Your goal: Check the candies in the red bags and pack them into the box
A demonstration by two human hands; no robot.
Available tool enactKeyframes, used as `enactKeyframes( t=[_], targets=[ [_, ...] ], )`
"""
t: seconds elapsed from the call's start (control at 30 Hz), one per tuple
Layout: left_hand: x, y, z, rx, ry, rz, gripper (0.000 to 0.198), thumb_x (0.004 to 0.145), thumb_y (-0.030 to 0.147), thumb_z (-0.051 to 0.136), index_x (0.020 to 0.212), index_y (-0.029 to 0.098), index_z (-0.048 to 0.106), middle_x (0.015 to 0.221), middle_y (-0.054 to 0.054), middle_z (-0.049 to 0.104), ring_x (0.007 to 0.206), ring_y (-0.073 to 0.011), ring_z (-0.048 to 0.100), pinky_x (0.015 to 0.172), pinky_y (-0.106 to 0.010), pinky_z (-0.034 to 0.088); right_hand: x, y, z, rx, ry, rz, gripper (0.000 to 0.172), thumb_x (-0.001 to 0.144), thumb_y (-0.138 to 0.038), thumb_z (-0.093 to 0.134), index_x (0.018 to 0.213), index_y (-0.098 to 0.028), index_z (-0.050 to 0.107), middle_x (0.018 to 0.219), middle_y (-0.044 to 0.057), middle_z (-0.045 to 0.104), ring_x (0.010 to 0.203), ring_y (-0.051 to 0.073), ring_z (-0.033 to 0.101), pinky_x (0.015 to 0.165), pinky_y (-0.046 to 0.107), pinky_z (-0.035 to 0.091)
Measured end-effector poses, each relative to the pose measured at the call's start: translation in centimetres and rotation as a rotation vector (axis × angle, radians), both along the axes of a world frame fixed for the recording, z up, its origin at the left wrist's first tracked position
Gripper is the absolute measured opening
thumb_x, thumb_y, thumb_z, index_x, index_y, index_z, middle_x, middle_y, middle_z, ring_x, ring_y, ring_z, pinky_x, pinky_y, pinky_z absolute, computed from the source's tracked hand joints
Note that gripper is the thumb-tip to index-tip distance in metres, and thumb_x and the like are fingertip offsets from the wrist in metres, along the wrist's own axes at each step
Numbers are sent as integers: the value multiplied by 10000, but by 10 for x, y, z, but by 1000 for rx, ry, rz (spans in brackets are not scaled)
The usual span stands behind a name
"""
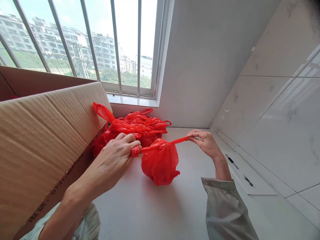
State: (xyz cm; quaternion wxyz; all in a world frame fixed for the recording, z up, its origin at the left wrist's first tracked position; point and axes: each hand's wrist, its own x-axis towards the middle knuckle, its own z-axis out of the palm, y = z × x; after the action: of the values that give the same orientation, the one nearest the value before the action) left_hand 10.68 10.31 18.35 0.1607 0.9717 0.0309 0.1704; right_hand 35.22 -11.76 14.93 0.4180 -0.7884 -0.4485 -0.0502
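Observation:
A small filled red plastic bag [160, 161] sits on the white floor in the middle of the view. Its two handle strips are stretched out sideways, joined at a knot on top. My left hand [115, 156] is closed in a fist on the left strip. My right hand [205, 141] pinches the end of the right strip between thumb and fingers. Both hands pull apart from each other, level with the bag's top.
A pile of other tied red bags [140, 125] lies behind, against a large cardboard box [42, 133] on the left. A barred window [100, 43] fills the back. Two pens [232, 161] lie on a paper sheet by the tiled right wall [280, 116].

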Motion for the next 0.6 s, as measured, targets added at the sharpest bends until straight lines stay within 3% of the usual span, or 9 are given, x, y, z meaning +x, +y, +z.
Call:
enactKeyframes(
  t=[0.2, 0.37, 0.6],
  targets=[
    [-2, 17, -20, 72, 192, 84, 324, 979, 288, 247, 754, 213, 467, 855, -28, 514, 817, -222, 479, 689, -336, 346, 17, 0, -15, -133, -97, -160, 238, 894, -426, 574, 869, -305, 777, 1125, 25, 671, 930, 213, 595, 671, 316, 406],
    [2, 15, -21, 102, 220, 125, 271, 924, 234, 285, 738, 213, 481, 819, -33, 540, 775, -210, 534, 653, -307, 353, 14, 9, -18, -230, -116, -192, 259, 906, -392, 532, 860, -301, 770, 1158, 24, 652, 951, 217, 583, 693, 319, 407],
    [16, 7, -28, 67, 377, 228, 223, 852, 166, 325, 643, 196, 394, 698, -44, 541, 650, -196, 516, 563, -282, 291, 9, 19, -29, -360, -70, -180, 253, 864, -313, 523, 752, -258, 743, 884, 33, 694, 735, 185, 557, 635, 308, 351]
  ],
)
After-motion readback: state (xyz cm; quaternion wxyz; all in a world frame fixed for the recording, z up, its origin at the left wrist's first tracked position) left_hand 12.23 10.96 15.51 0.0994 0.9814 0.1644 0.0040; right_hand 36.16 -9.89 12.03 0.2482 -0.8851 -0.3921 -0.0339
